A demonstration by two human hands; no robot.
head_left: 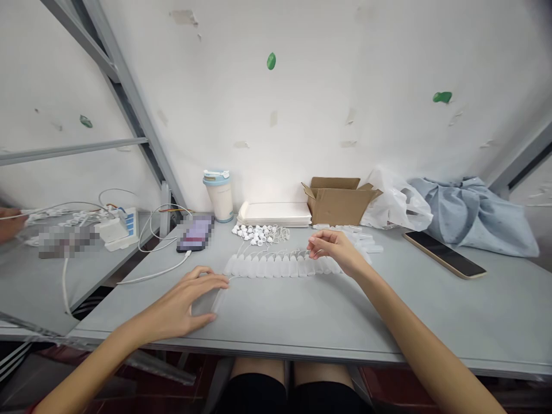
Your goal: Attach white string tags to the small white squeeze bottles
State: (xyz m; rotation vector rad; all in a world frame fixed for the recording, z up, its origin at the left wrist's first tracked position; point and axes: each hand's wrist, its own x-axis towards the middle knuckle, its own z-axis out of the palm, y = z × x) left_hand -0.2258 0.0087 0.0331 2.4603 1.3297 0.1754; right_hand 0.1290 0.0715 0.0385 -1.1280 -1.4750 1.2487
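A row of several small translucent plastic pieces (276, 266) lies across the middle of the grey table (302, 322). My left hand (185, 305) rests flat near the row's left end, fingers spread over a clear plastic piece (218, 299). My right hand (332, 247) hovers over the row's right end, fingers curled in a pinch on something I cannot make out. Behind the row sits a heap of small white caps (254, 233) with thin wires.
Along the wall stand a lidded cup (218, 195), a stack of white trays (275, 214), an open cardboard box (338, 201), a plastic bag (397, 204) and blue cloth (472, 215). A phone (444, 254) lies right; another phone (196, 233) charges left. Another person's hand (8, 221) shows far left.
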